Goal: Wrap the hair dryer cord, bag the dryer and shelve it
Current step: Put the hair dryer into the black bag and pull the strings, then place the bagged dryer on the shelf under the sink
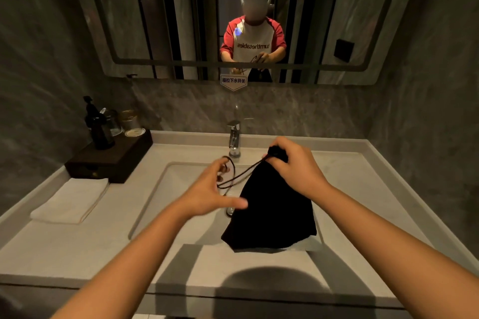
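Note:
A black cloth drawstring bag (272,215) hangs over the sink basin (166,189), bulging with something inside; the hair dryer itself is hidden. My right hand (293,163) pinches the gathered neck of the bag at its top. A thin dark drawstring (238,176) runs from the neck leftward in a loop to my left hand (210,191), whose fingers are spread with the loop hooked around the fingertips. The bag's lower edge rests on the basin's front rim.
A chrome faucet (234,137) stands behind the bag. A folded white towel (71,201) lies on the counter at left, beside a dark tray (108,160) with a pump bottle and glasses. A mirror (233,15) covers the wall ahead.

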